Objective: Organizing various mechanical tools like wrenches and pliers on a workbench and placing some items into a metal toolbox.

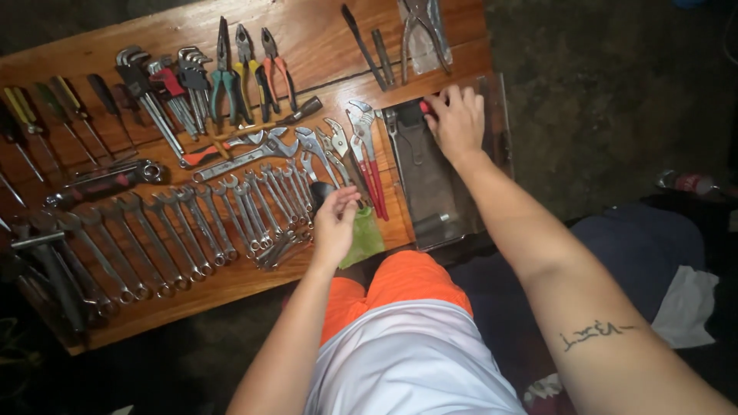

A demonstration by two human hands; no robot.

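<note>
Reaching with the right hand [457, 119], fingers curling onto a red-handled tool [425, 107] at the far end of the open metal toolbox [430, 184], left hand [335, 223] pinching a dark small tool [319, 190] over the tabletop [231, 284], best lifting slowly, clear of the red pliers [369, 165].

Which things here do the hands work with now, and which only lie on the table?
In hand:
- right hand on a red-handled tool in the metal tray
- left hand on a small dark tool, above a green cloth

Lying about:
- row of wrenches
- pliers
- screwdrivers
- hex keys
- plastic bottle on the ground
</note>
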